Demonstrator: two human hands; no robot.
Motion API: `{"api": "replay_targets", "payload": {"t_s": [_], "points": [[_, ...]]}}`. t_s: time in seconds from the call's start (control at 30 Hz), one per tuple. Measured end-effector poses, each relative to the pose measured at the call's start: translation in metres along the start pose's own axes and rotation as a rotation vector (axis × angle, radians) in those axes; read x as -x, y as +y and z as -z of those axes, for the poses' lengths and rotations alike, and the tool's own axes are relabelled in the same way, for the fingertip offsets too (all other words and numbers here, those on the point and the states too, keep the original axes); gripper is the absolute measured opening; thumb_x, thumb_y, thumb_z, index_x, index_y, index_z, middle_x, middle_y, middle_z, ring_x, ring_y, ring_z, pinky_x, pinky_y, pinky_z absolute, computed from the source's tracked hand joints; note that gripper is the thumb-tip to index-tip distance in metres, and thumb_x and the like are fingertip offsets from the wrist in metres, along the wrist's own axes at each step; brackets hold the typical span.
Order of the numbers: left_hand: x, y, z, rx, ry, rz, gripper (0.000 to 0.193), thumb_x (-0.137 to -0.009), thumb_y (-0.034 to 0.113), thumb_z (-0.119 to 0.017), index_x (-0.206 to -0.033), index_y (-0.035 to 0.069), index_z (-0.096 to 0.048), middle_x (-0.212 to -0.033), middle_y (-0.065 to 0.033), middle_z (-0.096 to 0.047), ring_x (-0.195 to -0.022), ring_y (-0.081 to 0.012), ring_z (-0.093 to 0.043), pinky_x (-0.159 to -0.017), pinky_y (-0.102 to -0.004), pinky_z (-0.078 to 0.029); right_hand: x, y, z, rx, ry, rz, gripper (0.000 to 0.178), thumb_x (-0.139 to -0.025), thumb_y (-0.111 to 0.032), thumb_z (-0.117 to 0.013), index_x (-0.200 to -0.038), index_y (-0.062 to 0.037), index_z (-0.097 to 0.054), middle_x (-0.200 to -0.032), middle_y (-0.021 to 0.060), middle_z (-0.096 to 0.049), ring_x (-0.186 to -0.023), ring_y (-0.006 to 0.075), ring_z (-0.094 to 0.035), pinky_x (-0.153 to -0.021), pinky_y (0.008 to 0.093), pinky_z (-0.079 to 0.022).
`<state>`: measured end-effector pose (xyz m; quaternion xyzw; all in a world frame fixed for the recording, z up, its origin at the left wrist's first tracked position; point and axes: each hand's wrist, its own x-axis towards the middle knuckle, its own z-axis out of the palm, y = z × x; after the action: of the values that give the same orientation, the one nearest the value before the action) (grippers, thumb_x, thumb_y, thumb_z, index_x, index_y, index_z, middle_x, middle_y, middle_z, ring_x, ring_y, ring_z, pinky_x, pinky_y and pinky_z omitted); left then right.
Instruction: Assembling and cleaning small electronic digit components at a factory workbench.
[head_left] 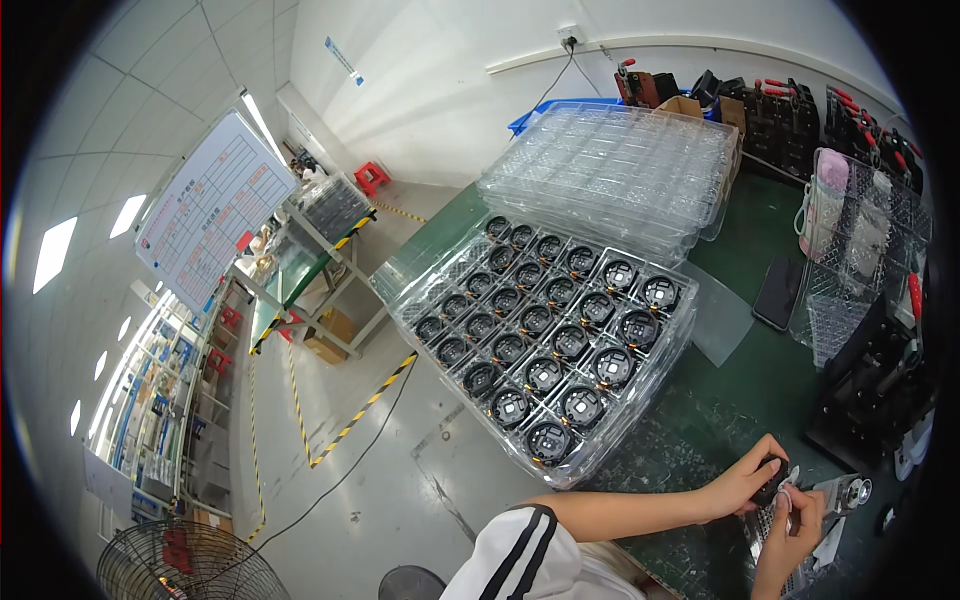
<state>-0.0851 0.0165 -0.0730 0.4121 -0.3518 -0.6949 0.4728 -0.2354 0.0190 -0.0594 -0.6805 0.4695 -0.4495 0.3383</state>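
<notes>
Beyond the grip lies a clear plastic blister tray of round black parts (545,345). The left hand (745,480) pinches a small round black part (770,470); the right hand (795,515) touches it. Slipping fingers could drop it onto the green mat (700,420).

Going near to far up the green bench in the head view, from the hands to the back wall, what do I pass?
Both hands, left hand and right hand, on a small black part → clear tray of round black parts → stack of empty clear trays → blue bin.
</notes>
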Motion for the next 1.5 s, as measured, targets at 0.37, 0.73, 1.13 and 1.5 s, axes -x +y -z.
{"api": "replay_targets", "payload": {"t_s": [0.37,0.73,1.13,1.5], "points": [[-0.008,-0.011,-0.002,0.028,-0.015,-0.067,0.014,-0.097,0.026,-0.042,-0.106,0.015,-0.043,-0.08,0.0004,-0.042,-0.054,-0.0049,-0.036,-0.038,-0.019,-0.031,0.006,-0.016,0.001,0.232,0.065,0.196,0.01,-0.074,0.004,-0.061,-0.083,-0.0006,-0.061,-0.077,0.0108,-0.054,-0.075,0.0239,-0.054,-0.067,0.0321,-0.043],[-0.004,0.016,0.004,0.468,-0.214,0.239,0.02,-0.099,0.024,-0.033,-0.114,0.015,-0.042,-0.079,-0.016,-0.055,-0.043,-0.0055,-0.033,-0.038,-0.0168,-0.027,-0.018,-0.01,0.022,-0.509,0.102,-0.116,0.013,-0.083,0.004,-0.06,-0.095,0.004,-0.063,-0.093,0.008,-0.054,-0.084,0.0127,-0.055,-0.075,0.024,-0.047],[0.005,0.018,-0.004,0.408,-0.191,0.204,0.019,-0.099,0.025,-0.034,-0.113,0.012,-0.041,-0.079,-0.0155,-0.058,-0.044,-0.0055,-0.039,-0.037,-0.0164,-0.029,-0.009,-0.015,0.022,-0.447,-0.017,-0.093,0.015,-0.08,0.003,-0.065,-0.095,0.0035,-0.064,-0.095,0.012,-0.059,-0.084,0.0145,-0.058,-0.071,0.0251,-0.047],[0.001,0.014,-0.011,0.089,0.003,0.045,0.02,-0.098,0.024,-0.04,-0.111,0.01,-0.042,-0.081,-0.0058,-0.055,-0.052,-0.0044,-0.044,-0.037,-0.0156,-0.03,-0.011,-0.01,0.016,0.01,0.033,0.121,0.026,-0.072,0.003,-0.07,-0.097,-0.0032,-0.069,-0.087,0.0085,-0.061,-0.073,0.0145,-0.06,-0.059,0.0246,-0.049]]}}
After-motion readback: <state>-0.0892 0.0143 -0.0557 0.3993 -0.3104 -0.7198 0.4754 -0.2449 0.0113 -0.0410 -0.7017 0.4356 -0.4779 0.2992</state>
